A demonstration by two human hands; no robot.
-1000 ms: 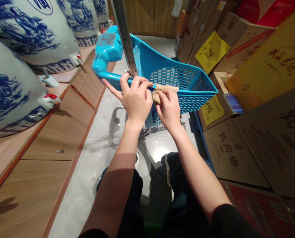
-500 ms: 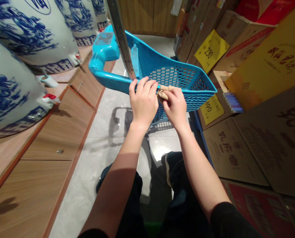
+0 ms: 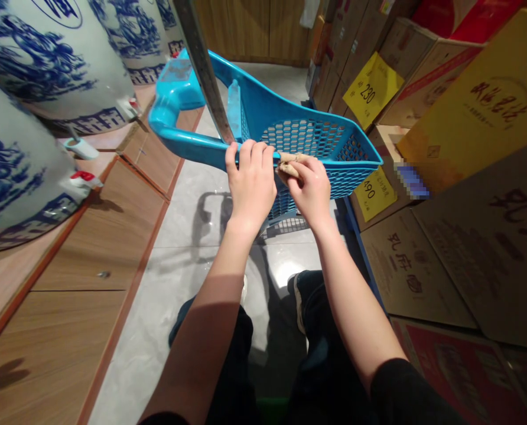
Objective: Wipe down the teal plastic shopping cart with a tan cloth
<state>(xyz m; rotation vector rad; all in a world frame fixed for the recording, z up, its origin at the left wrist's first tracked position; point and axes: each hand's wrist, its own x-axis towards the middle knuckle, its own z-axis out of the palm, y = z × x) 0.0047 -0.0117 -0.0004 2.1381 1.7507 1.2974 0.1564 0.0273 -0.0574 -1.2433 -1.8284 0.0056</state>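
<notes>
A: The index finger of the left hand (image 3: pixel 251 186) had swung in. A second earlier it stuck out towards 10 o'clock; now it lay beside the others. The handle (image 3: pixel 192 144) had shifted towards 9 o'clock in the view, perhaps partly because the camera turned.

B: What were the hands doing?

A: The left lay draped over the near rim, fingers close together and curled across it, beside the foot of the pole (image 3: pixel 205 77). Its thumb and palm were hidden, so I couldn't tell how firmly it gripped. The right hand (image 3: pixel 311 188) pinched the cloth (image 3: pixel 289 170) between thumb and fingers.

B: Where was the cloth?

A: At the near rim of the cart (image 3: pixel 254 103), about 1 o'clock from the middle of the view, just beside the left fingers. I'd judge the left hand steadied the cart while the right kept the cloth bunched against the edge.

B: And around them?

A: The cart stood at 12 o'clock. Jars (image 3: pixel 46 65) stood on the counter (image 3: pixel 77 254) towards 10, their red taps (image 3: pixel 84 177) facing the aisle, presumably for easy reach. Boxes (image 3: pixel 405 271) were stacked from 1 to 4, with yellow signs (image 3: pixel 373 88) turned outward, likely so passers-by could read the prices.
</notes>
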